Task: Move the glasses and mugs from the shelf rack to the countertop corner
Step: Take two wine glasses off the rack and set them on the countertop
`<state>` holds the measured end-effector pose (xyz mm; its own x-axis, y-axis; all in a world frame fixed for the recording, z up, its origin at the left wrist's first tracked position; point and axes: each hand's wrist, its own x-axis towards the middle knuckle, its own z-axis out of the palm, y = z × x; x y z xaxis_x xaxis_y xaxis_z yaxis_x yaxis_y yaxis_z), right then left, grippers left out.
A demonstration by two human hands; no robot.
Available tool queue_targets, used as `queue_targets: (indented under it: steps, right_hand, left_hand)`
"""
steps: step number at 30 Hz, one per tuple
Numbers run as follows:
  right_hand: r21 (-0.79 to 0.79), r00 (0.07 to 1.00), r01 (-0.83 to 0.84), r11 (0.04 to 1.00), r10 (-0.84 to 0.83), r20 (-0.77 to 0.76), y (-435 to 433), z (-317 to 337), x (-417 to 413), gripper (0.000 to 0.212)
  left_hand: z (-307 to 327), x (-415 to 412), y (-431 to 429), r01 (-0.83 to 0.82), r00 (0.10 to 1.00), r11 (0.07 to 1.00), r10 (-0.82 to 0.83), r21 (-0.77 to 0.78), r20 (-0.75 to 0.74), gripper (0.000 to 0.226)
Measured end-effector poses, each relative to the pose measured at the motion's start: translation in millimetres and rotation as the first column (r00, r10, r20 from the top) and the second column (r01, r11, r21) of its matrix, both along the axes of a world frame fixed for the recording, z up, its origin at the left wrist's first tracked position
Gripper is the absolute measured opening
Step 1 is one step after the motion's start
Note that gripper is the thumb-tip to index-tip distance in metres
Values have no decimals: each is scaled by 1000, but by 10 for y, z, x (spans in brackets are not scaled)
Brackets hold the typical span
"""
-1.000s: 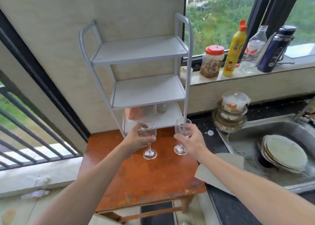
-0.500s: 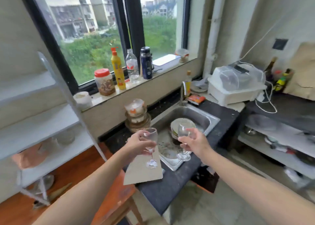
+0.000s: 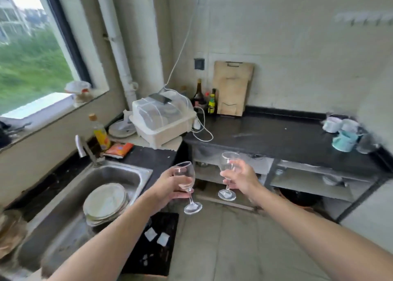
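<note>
My left hand [image 3: 168, 186] grips a clear wine glass [image 3: 187, 175] by its bowl, tilted a little, its foot hanging over the floor. My right hand [image 3: 242, 177] holds a second clear wine glass [image 3: 227, 168] by the bowl, upright, beside the first. Both glasses are in the air in front of the black countertop [image 3: 276, 138]. At the countertop's far right corner stand a teal mug [image 3: 343, 141], pale mugs [image 3: 338, 124] and a clear glass [image 3: 366, 144]. The shelf rack is out of view.
A steel sink [image 3: 127, 174] with stacked plates [image 3: 105, 203] lies at the left. A white dish box [image 3: 163, 119], bottles [image 3: 200, 95] and a cutting board [image 3: 232, 87] stand at the back. Open shelves [image 3: 308, 180] run under the counter. A white cable [image 3: 202, 129] trails on it.
My view has swung right, from the shelf rack past the sink to the black countertop. Both hands have carried their wine glasses along, still side by side.
</note>
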<state>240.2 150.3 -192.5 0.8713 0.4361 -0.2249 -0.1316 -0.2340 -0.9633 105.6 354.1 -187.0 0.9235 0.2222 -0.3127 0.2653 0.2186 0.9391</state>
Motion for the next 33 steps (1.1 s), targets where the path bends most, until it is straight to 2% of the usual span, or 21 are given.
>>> queue_targets:
  steps: [2, 7, 11, 15, 22, 26, 29, 33]
  right_hand:
    - [-11, 999, 32, 999, -32, 3, -237, 7, 291, 43]
    - [-20, 984, 176, 984, -176, 4, -685, -63, 1068, 47]
    - [7, 959, 282, 959, -282, -25, -886, -150, 1727, 52]
    - [50, 913, 407, 912, -406, -25, -1070, -66, 2430, 58]
    - [72, 808, 589, 805, -589, -33, -1565, 157, 3311, 53]
    - [56, 757, 653, 755, -651, -46, -1914, 70, 3769, 52]
    - [53, 734, 679, 732, -676, -67, -2176, -45, 4197, 50]
    - [59, 743, 668, 741, -662, -96, -2527, -204, 4929, 50]
  left_hand:
    - [22, 378, -174, 39, 999, 999, -40, -31, -24, 45]
    - [5, 1459, -489, 210, 977, 976, -212, -61, -29, 59]
    - [-68, 2399, -556, 282, 958, 954, -286, -106, -22, 54]
    - [-6, 3331, -603, 377, 926, 924, -378, -63, -8, 57]
    - [157, 4807, -900, 579, 814, 812, -581, -77, -13, 62]
    - [68, 5453, -1270, 648, 757, 756, -652, -92, -31, 71]
    - [-29, 5923, -1555, 674, 732, 733, -680, -98, -51, 69]
    - [-175, 6634, -1906, 675, 727, 731, -682, -104, -76, 67]
